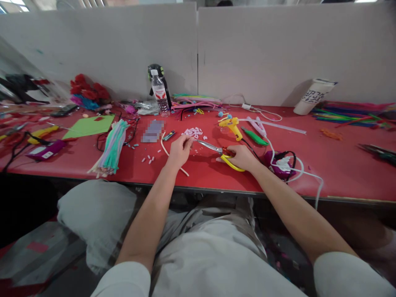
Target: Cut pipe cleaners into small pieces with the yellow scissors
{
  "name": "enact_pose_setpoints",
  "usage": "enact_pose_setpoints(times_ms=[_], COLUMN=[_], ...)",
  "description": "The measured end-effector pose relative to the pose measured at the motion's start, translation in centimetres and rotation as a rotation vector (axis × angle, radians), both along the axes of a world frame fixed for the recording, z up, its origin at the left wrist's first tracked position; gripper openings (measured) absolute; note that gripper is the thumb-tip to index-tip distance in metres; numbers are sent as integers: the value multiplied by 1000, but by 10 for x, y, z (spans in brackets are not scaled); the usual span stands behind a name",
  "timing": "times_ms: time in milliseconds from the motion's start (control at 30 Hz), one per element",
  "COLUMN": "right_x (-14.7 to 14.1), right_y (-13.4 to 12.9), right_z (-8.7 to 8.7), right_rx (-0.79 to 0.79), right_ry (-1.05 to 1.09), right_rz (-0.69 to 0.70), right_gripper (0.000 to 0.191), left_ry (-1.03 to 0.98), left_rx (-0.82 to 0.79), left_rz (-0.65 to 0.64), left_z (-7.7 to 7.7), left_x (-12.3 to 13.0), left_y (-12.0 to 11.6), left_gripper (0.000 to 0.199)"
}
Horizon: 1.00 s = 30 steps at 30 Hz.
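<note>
My right hand is wrapped round the yellow handles of a pair of scissors, whose blades point left. My left hand is closed in a pinch by the blade tips; what sits between its fingertips is too small to make out. A cream pipe cleaner curves on the table behind and below the left wrist, its middle hidden by it. Just beyond the left fingertips lies a pile of short pale pink cut pieces. A few more pink bits are scattered to the left.
Left stands a bundle of pastel pipe cleaners, near a green sheet. A water bottle is at the back. A yellow glue gun, green-handled tool and purple box with cables lie right. A white cup tilts farther back.
</note>
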State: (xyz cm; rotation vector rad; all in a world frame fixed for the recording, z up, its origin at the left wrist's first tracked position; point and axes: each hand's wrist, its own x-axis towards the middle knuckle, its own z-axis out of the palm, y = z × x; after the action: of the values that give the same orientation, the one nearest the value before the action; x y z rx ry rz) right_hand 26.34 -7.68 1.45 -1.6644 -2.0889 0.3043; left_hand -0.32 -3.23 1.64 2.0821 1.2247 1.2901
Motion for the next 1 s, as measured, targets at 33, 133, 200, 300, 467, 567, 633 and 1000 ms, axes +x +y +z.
enact_pose_setpoints(times_ms=[33,133,200,300,467,567,633,1000], right_x=[0,2,2,3,3,4,4,3], right_y=[1,3,4,6,6,5,3,2], right_z=[-1,-4,-6,-8,-7,-7,-6,-4], right_rx=[3,16,25,31,19,11,1,6], right_ry=[2,8,10,10,33,39,52,36], right_rz=[4,16,21,8,-3,12,21,31], right_gripper=[63,63,62,62,62,62,62,61], left_ry=[-2,-18,-26,-36,-43,-43,-36,-13], left_rx=[1,-5,-14,-23,-28,-20,-10,10], left_rz=[-2,-8,-11,-15,-15,-17,-15,-1], left_z=[0,0,0,0,-3,-3,-3,-2], left_x=[0,1,1,1,1,0,0,1], left_y=[0,0,0,0,1,2,2,1], left_gripper=[29,27,27,26,26,26,26,26])
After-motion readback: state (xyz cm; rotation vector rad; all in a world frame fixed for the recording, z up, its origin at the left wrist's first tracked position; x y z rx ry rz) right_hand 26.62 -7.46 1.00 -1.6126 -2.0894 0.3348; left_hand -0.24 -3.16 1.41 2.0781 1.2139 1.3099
